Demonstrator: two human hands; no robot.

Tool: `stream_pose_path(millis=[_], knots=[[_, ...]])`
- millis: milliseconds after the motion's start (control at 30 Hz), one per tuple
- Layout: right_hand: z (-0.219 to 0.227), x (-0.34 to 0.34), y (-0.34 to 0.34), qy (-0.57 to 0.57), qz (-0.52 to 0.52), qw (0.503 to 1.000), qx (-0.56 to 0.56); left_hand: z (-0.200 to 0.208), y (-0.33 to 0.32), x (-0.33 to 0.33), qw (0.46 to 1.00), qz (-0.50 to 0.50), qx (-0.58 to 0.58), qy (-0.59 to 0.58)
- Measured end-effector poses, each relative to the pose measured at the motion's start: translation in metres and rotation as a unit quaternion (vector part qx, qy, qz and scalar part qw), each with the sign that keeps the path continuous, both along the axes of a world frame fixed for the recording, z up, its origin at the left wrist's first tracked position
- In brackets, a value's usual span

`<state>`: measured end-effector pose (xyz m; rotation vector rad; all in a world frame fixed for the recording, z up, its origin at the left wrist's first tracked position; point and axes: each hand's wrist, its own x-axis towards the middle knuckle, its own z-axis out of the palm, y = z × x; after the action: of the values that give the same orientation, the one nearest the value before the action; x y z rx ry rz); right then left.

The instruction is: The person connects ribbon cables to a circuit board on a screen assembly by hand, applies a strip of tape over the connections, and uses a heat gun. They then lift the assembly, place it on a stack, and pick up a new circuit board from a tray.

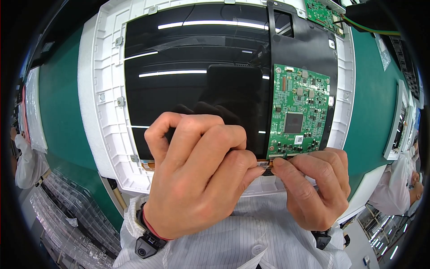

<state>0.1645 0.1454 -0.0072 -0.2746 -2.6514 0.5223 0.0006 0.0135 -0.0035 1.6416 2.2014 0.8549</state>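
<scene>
A glossy black display panel (179,94) lies in a white plastic frame (107,89). Beside it, on the black plate at the right, is a green circuit board (309,107) with a large square chip. At the board's lower edge an orange flat ribbon cable (270,164) shows between my fingertips. My left hand (201,170) reaches over the panel's lower edge, thumb and index finger closed on the cable's end. My right hand (318,184) is closed too, its thumb and index finger pinching at the cable just under the board. The fingers partly hide the cable.
The frame rests on white foam (87,89) on a green work surface (58,103). A smaller green board (320,15) with wires sits at the top right. Clear plastic trays (67,219) stand at the lower left. Other people in pale clothing (392,190) are at both sides.
</scene>
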Motion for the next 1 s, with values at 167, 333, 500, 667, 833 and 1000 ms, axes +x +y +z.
stream_pose_path(millis=[167,333,500,667,833,1000], knots=[[0.0,-0.0007,-0.0009,0.0,-0.002,1.0,0.005,0.0007,-0.0001,0.0,1.0,0.001,-0.004,0.005],[0.0024,-0.0026,-0.0008,-0.004,-0.001,1.0,0.007,-0.0009,0.0001,0.0,1.0,0.002,0.001,0.007],[0.0047,-0.0034,0.0004,-0.014,0.005,1.0,0.005,-0.0014,-0.0004,0.0004,1.0,0.005,0.004,0.01],[0.0062,-0.0044,0.0011,-0.018,0.005,1.0,-0.001,-0.0025,-0.001,0.0006,1.0,0.003,0.008,0.011],[0.0059,-0.0042,0.002,-0.019,0.003,1.0,-0.01,-0.0027,-0.0001,0.0007,1.0,0.003,0.006,0.013],[0.0049,-0.0034,0.0023,-0.018,-0.002,1.0,-0.019,-0.0024,-0.0008,0.0014,1.0,0.008,0.001,0.015]])
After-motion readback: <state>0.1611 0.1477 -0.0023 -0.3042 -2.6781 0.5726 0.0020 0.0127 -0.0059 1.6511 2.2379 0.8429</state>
